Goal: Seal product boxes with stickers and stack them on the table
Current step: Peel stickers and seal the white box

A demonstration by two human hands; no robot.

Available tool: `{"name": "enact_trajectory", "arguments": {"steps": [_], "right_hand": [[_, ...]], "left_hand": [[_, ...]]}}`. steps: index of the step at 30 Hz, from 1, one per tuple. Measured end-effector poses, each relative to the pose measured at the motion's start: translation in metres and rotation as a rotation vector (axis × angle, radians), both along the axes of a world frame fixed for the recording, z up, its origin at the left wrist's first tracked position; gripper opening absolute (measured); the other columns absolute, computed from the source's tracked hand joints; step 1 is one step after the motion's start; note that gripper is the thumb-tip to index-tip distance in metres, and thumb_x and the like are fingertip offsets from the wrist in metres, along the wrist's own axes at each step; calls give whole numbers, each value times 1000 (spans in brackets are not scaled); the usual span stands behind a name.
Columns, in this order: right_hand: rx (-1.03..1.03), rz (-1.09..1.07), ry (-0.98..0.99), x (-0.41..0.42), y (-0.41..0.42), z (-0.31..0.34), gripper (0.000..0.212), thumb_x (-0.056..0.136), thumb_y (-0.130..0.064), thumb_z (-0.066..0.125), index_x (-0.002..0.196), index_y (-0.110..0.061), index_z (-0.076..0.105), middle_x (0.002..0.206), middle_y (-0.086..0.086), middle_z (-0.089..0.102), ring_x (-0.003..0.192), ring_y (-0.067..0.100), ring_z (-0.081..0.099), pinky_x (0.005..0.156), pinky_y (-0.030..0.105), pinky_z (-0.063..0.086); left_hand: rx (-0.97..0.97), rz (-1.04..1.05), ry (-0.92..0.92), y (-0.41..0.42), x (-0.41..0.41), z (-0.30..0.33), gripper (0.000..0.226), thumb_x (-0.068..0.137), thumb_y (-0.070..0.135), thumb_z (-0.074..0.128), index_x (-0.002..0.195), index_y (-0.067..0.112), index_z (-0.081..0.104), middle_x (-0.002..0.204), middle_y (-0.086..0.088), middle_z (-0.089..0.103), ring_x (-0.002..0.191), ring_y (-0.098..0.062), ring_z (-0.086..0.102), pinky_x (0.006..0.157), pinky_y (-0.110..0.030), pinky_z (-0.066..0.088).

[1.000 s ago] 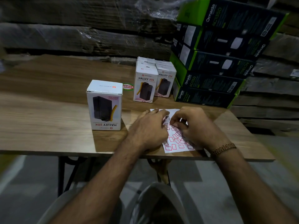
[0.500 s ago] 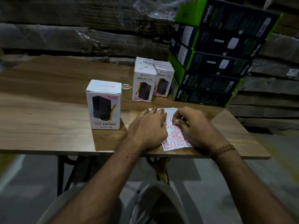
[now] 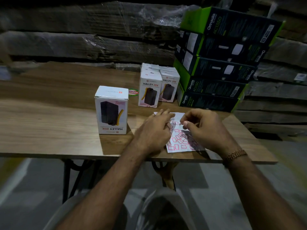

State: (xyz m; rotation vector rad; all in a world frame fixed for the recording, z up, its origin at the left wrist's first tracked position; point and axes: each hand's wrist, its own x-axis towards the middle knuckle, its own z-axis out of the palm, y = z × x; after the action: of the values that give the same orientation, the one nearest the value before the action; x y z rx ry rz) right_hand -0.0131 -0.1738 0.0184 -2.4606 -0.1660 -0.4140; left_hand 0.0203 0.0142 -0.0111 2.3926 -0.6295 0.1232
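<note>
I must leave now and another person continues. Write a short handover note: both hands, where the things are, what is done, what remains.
Left hand: flat, pressing on the sticker sheet to hold it down.
Right hand: fingertips pinched just above the sheet; a peeled sticker seems to be between them, too small to be sure.
Single white box: stands upside down left of the sheet, near the table front; no sticker visible on it.
Group of white boxes: at the back beside the green and black boxes; the front one shows a sticker at its bottom edge.
Left: seal the single box and move it to the group.

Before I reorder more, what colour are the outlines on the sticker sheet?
Red rectangular outlines on a white sticker sheet, seen in the head view.
</note>
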Motion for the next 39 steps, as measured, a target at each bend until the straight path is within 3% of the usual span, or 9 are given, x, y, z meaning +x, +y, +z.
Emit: {"name": "enact_trajectory", "arguments": {"steps": [4,6,11,15,18,22,26,32,39], "right_hand": [[36,56,-54,-9,11,14,12,95,-14,77,92,-25,78,83,-11,75,81,4,73,77,36,65],[50,78,-79,-12,17,20,15,94,-12,77,91,-26,77,83,-11,76,80,4,74,74,36,66],[96,144,-158,-18,36,37,19,94,-8,77,92,-27,80,83,-13,77,80,5,74,71,31,64],[103,201,-228,-23,64,49,18,95,-9,73,93,-25,79,86,-12,75,84,6,72,71,24,60],[129,242,-262,-24,88,57,16,96,-9,72,93,-24,79,86,-12,75,83,7,72,71,26,61],[141,269,-282,-18,117,64,20,95,-13,77,112,-23,79,92,-12,75,90,3,73,79,26,63],[124,234,-315,-10,143,69,14,95,-15,77,106,-23,79,94,-13,75,91,1,71,80,29,63],[80,185,-255,-10,168,69,11,98,-20,74,97,-31,75,93,-15,66,87,-2,63,64,13,51],[-25,114,-248,-7,180,68,3,99,-24,72,98,-26,73,103,-8,57,93,4,54,70,12,37]], "left_hand": [[-198,37,-7,4,-8,-1,51,112,15,46,162,23,43,167,-1,44,152,-16,41,124,-41,39],[-357,76,-122,7,-20,5,55,109,8,48,161,23,44,152,-5,60,127,-13,63,101,-38,59],[-725,274,-721,26,-70,16,28,102,-2,51,123,0,69,120,-9,75,113,-18,71,96,-32,58],[-720,441,-959,62,-79,21,18,98,-11,54,110,-7,68,118,-17,69,116,-26,66,98,-30,51],[-633,534,-933,91,-65,23,27,94,-9,62,120,-5,67,135,-21,61,130,-33,58,106,-45,50],[-466,446,-762,124,-45,24,42,92,-2,70,133,6,67,154,-11,53,145,-26,49,118,-36,43],[-425,369,-692,140,-34,16,35,95,3,70,130,8,70,146,-6,64,142,-21,55,113,-47,51],[-463,311,-693,148,-35,8,37,96,2,72,132,7,71,143,-6,68,137,-15,60,111,-36,54],[-501,310,-710,145,-35,7,39,94,-2,73,132,5,71,142,-5,68,137,-14,61,111,-32,53]]}}
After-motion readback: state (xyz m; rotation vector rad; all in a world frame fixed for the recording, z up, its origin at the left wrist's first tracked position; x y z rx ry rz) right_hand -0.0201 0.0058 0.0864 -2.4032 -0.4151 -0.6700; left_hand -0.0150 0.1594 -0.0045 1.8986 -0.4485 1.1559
